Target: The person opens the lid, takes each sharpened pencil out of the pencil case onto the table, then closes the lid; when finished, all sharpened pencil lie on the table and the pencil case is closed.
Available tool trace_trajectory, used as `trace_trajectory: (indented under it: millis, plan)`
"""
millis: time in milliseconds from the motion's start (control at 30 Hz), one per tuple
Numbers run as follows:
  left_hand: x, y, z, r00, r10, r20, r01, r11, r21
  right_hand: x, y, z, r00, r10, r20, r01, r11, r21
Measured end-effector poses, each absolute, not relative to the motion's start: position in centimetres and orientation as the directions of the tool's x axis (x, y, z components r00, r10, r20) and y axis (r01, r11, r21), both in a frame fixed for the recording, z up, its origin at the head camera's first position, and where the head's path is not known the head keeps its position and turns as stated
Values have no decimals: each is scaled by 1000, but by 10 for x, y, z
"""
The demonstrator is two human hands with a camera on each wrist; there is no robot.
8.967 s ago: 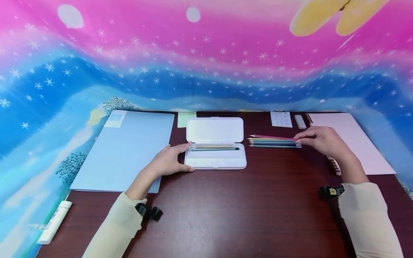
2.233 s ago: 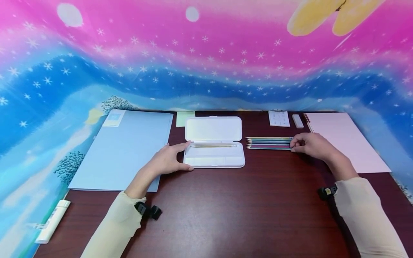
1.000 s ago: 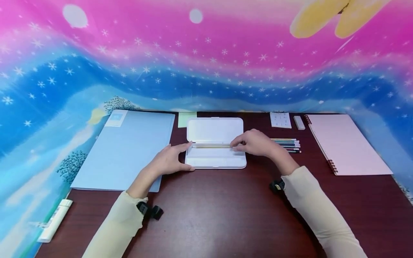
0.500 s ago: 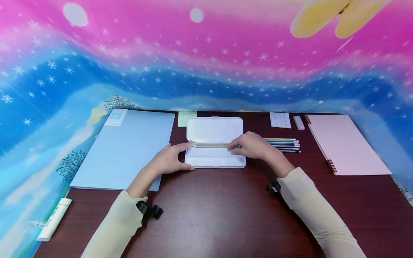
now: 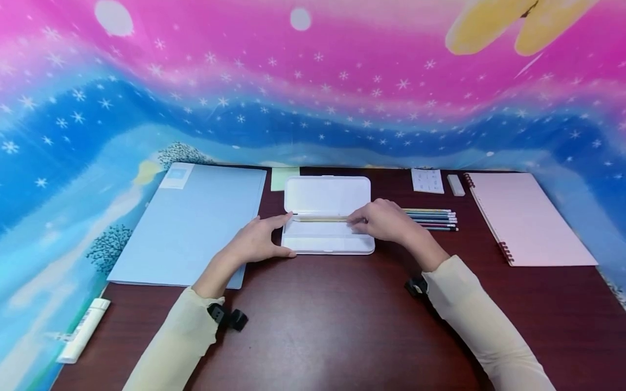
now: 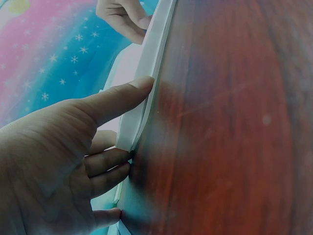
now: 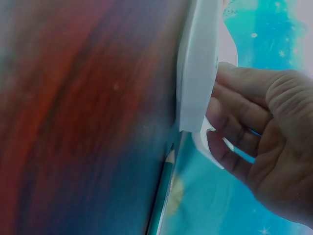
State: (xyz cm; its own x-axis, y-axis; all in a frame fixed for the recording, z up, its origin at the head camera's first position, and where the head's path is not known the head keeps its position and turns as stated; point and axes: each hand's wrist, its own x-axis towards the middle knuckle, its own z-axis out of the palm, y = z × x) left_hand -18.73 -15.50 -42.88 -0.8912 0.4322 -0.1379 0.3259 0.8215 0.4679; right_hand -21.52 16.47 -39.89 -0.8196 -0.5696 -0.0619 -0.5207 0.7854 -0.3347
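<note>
A white pencil case lies with its lid folded back, in the middle of the head view. My left hand grips its left end, the thumb on the front wall and the fingers round the back; the left wrist view shows this thumb along the wall. Inside, near the hinge, lies a yellowish pencil. My right hand reaches in from the right, curled fingertips pinching that pencil's right end, which they hide. Right of the case is a row of pencils, partly behind my right hand; one green pencil shows its tip in the right wrist view.
A blue folder lies left of the case, with a white tube at the table's left edge. A pink spiral notebook lies at the right. Behind are a green paper, a printed slip and an eraser.
My right hand has gone from the pencil row leftward into the case. A dark pencil with a black end has left the case and lies in the row. My left hand has stayed put.
</note>
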Motion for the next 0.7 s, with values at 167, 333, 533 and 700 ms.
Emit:
trace_trajectory:
  millis: [167,333,533,700]
  plan:
    - [-187,-154,-428,-892,431,-134,326,822,468,-210,161,-395,-835,-546,-71,-502,809,-307]
    - [-186,-154,-428,-892,432,-135,326,819,472,-207,161,-395,-849,-520,-90,-478,830,-287]
    - [-186,-155,-427,-894,429,-128,328,822,466,-209,163,-396,-855,-515,-66,-474,826,-307]
    - [-187,-155,-429,-893,432,-127,331,821,465,-214,162,-397,-847,-523,-98,-471,823,-317]
